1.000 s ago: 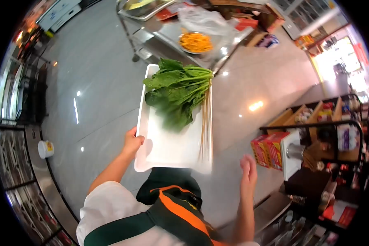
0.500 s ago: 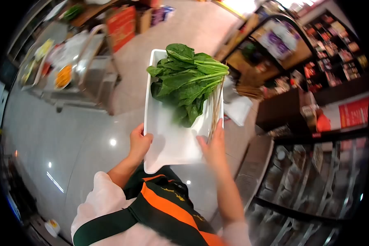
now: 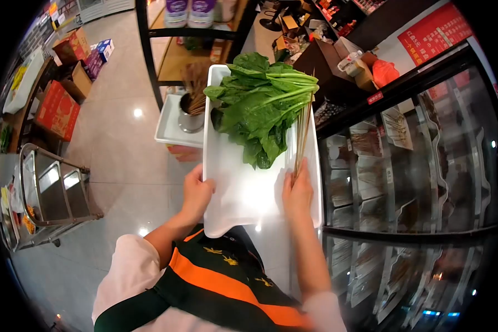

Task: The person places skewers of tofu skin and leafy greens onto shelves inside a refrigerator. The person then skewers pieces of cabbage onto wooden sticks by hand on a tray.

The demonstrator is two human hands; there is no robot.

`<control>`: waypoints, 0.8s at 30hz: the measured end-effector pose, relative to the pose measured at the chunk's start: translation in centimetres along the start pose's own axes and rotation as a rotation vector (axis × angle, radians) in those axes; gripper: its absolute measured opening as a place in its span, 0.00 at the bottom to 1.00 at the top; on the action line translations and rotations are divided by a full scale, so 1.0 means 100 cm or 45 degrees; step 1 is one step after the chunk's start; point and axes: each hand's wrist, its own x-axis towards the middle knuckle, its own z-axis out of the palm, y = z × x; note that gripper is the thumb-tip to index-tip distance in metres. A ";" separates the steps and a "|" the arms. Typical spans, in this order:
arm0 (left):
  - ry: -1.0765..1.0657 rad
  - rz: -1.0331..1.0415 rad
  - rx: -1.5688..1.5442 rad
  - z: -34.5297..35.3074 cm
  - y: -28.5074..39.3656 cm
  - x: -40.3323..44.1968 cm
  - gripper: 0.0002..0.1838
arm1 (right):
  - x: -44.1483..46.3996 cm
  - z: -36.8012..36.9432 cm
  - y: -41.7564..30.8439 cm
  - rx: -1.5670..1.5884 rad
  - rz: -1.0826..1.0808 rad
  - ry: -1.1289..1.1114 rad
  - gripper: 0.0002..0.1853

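A white rectangular tray [image 3: 243, 205] is held out in front of my body. Green leafy vegetables [image 3: 260, 105] lie across its far half, stems toward the right, with thin wooden skewers [image 3: 304, 133] running along the right side. My left hand [image 3: 197, 192] is closed on the tray's left edge, thumb over the rim. Closed around the near ends of the skewers, my right hand [image 3: 298, 191] is inside the tray near its right edge; the fingertips are partly hidden.
To the right stands a glass-doored display case [image 3: 393, 166] with trays of skewers. Beyond my tray are a black-framed shelf [image 3: 199, 33] and a metal pot [image 3: 190, 120] of sticks on another white tray [image 3: 169, 119]. A metal cart [image 3: 55, 188] stands left.
The view has turned right, bringing the display case closer and the cart to the left. My right hand, apart from the tray at first, has come onto its right side at the skewers.
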 end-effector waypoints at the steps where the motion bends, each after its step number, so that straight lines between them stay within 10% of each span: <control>1: 0.007 0.026 0.013 0.022 -0.002 0.007 0.19 | 0.011 -0.015 0.016 -0.177 -0.019 -0.013 0.29; 6: 0.002 0.039 0.032 0.120 -0.010 0.035 0.20 | 0.063 -0.092 0.043 -0.895 -0.386 0.213 0.36; 13: -0.019 0.080 0.252 0.222 -0.018 0.096 0.19 | 0.140 -0.050 0.110 -0.322 -0.600 0.096 0.13; 24: -0.263 0.056 0.403 0.334 -0.008 0.225 0.19 | 0.282 -0.033 0.209 -0.429 -0.647 0.233 0.08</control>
